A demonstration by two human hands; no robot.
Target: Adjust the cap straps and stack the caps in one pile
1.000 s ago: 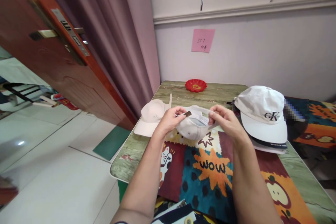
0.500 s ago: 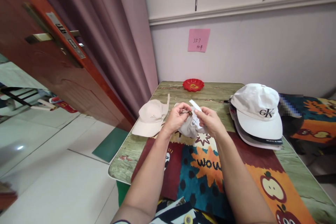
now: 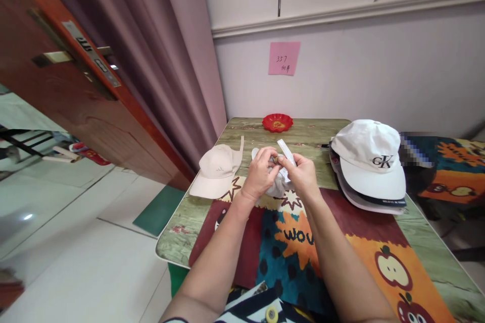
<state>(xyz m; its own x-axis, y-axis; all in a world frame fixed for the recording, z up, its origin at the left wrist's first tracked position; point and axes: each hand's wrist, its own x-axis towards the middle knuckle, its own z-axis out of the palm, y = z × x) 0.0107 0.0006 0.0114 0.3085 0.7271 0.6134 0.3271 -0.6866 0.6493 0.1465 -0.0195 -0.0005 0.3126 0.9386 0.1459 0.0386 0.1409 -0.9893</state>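
Observation:
Both hands are on a pale grey cap above the printed mat in the middle of the table. My left hand pinches the cap near a small brass-coloured buckle, its fingers closed. My right hand grips the cap's white strap between thumb and fingers, and the strap's free end points up and away from me. Most of the cap is hidden behind my hands. To the left lies a beige cap with its strap sticking up.
A stack of caps, topped by a white cap with a GK-like logo, stands on the right. A red scalloped dish sits at the back of the table. Beyond are a pink note on the wall and a wooden door.
My left hand has turned over and moved closer to my right hand at the buckle. The strap now tilts more upright, and the view has shifted slightly.

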